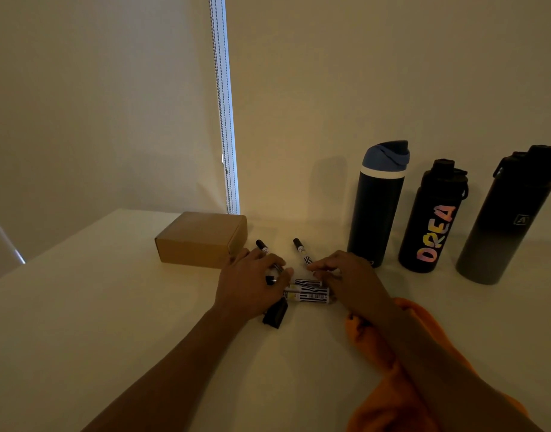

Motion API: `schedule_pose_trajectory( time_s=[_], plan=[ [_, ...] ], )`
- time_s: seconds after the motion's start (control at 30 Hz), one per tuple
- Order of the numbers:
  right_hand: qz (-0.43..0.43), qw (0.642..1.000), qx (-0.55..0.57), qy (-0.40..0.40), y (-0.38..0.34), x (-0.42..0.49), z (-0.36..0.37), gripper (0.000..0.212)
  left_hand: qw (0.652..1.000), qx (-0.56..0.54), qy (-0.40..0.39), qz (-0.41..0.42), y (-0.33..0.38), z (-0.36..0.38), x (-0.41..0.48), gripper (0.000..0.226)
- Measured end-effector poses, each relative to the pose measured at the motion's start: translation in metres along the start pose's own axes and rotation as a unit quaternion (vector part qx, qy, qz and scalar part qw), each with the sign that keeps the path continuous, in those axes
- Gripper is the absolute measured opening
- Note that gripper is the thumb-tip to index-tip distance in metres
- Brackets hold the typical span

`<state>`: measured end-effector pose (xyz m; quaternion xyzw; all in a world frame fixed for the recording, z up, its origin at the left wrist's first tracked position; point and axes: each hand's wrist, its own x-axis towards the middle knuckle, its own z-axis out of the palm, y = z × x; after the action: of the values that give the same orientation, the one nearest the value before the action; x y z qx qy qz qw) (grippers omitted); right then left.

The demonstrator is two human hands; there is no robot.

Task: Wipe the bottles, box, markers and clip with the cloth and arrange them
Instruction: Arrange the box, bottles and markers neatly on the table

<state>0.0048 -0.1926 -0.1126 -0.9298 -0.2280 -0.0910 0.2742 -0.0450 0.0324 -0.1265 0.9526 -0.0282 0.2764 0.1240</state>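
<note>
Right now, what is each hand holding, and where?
Left hand grips the left marker mid-barrel, cap sticking out; right hand seems to pinch the right marker low down.

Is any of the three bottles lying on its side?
No, the blue-lidded bottle, the lettered bottle and the black-to-grey bottle all stand upright on the table.

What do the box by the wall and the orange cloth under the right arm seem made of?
The box: plain brown cardboard, matte; folded flap edges show at its right end. The cloth: soft orange fabric, perhaps fleece or microfibre, going by its rumpled folds and dull, fuzzy look.
</note>
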Motion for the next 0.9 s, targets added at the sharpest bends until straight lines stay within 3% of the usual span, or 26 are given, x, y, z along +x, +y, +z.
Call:
schedule_pose_trajectory(
  time_s=[0.33,0.9],
  plan=[
    [-0.032,0.998,-0.044,0.036,-0.037,0.014,0.005,0.02,0.998,0.014,0.048,-0.044,-0.018,-0.01,0.005,0.028],
    [-0.024,0.999,-0.027,-0.033,-0.073,0.031,0.028,0.017,0.996,-0.044,-0.045,-0.059,-0.038,-0.03,-0.004,0.025]
  ],
)
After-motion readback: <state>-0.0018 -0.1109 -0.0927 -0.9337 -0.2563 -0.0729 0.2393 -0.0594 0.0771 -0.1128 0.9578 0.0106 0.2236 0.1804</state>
